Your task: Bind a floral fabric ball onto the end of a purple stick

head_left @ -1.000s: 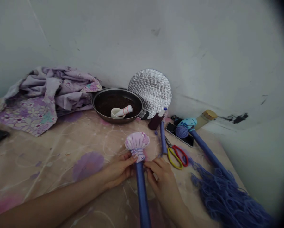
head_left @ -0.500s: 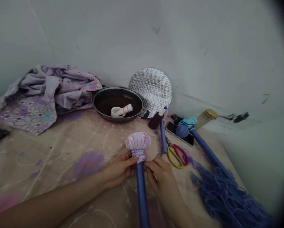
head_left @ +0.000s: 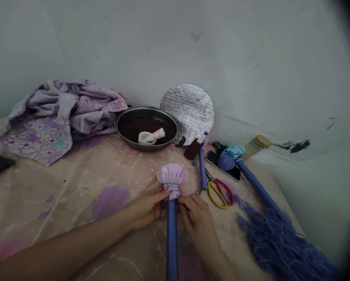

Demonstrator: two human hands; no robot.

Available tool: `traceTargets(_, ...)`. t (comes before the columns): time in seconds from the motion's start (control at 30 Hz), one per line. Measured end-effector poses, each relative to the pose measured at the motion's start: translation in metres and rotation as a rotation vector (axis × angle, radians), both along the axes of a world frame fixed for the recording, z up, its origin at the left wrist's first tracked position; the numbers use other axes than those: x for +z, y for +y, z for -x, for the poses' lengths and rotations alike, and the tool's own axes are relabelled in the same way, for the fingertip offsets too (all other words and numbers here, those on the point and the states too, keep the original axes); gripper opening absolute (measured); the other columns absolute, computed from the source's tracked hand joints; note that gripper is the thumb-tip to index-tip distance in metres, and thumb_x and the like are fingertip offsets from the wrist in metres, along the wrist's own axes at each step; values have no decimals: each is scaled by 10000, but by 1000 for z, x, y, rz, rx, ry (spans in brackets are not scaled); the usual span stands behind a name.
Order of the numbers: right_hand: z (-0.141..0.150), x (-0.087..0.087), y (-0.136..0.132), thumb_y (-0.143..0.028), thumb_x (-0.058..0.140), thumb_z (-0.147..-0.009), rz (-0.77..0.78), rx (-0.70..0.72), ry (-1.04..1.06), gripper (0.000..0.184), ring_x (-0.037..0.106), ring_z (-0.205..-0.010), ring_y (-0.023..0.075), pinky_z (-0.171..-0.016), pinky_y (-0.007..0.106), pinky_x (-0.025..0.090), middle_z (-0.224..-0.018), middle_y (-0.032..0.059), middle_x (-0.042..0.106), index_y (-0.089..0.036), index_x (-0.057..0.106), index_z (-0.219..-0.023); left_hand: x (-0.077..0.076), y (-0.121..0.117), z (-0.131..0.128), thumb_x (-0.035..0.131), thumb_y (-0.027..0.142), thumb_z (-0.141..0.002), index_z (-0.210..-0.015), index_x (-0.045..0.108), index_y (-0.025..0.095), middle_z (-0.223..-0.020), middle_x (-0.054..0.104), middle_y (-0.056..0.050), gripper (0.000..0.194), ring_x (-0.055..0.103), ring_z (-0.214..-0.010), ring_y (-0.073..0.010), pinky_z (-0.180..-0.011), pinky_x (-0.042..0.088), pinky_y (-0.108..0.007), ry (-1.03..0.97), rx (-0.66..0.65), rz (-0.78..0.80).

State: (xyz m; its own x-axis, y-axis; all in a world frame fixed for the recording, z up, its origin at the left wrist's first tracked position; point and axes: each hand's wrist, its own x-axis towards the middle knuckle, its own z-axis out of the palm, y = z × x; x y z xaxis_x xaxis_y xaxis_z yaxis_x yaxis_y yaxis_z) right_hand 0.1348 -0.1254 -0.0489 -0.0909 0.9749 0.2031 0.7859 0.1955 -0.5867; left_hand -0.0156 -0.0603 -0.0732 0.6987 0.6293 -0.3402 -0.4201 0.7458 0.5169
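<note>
In the middle of the head view is a mallet-like stick with a blue-wrapped handle (head_left: 172,238) and a round, padded cloth head (head_left: 172,173) in pink and white. Blue yarn (head_left: 171,185) winds around the gathered cloth under the head. My left hand (head_left: 152,205) is closed on that gathered neck from the left, thumb in front. At the neck's right side, my right hand (head_left: 197,212) has thumb and fingers pinched together; what lies between them is too small to make out. The hidden left fingers pass behind the stick.
Scissors (head_left: 221,193), a short blue stick (head_left: 202,171), a dark bottle (head_left: 193,149), a phone (head_left: 235,171) and a blue-headed stick (head_left: 257,187) lie to the right. Loose blue yarn (head_left: 283,246) heaps nearer. Behind stand a pan (head_left: 147,147) and crumpled floral cloth (head_left: 58,113).
The whole view has shifted slightly. The stick's lower end has swung a little left, while both hands keep nearly the same hold at the neck.
</note>
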Motion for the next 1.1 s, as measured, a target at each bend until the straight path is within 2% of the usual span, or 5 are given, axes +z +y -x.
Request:
traceTargets(0.17, -1, 0, 0, -32, 449, -831, -4, 0, -11, 225, 515, -793, 209, -711, 324, 365, -814, 43, 587, -192, 598, -879, 0, 2, 3, 609, 120, -801, -1061, 609, 121, -1015, 653, -91, 260, 620, -909, -161, -888, 457, -319, -57, -79, -26)
traceTargets(0.33, 1, -2, -1, -32, 459, -821, -15, -18, 22, 213, 529, -791, 208, -710, 321, 380, -812, 40, 601, -194, 590, -862, -4, 2, 3, 627, 146, -801, -1105, 592, 138, -1085, 644, -92, 307, 616, -961, -161, -896, 454, -297, -51, -94, -43)
traceTargets(0.57, 1, -4, 0, -42, 468, -815, -19, -39, 46, 200, 545, -794, 204, -715, 318, 398, -818, 42, 616, -190, 600, -839, -6, 2, 3, 626, 163, -803, -1104, 601, 150, -1065, 649, -82, 302, 615, -965, -166, -896, 453, -303, -33, -105, -60)
traceTargets(0.7, -4, 0, 1, -20, 473, -805, 6, 12, 19, 222, 547, -789, 205, -710, 318, 401, -809, 43, 610, -186, 611, -859, -6, 4, 3, 579, 153, -831, -1097, 607, 138, -1067, 646, -96, 267, 611, -974, -167, -905, 448, -305, -83, -111, -82)
traceTargets(1.1, -10, 15, 2, -20, 471, -824, 54, 73, -116, 243, 548, -747, 213, -684, 327, 412, -755, 60, 589, -171, 662, -835, -2, 2, 3, 618, 146, -805, -1097, 601, 149, -1071, 641, -86, 293, 608, -976, -170, -886, 453, -307, 5, -97, -46)
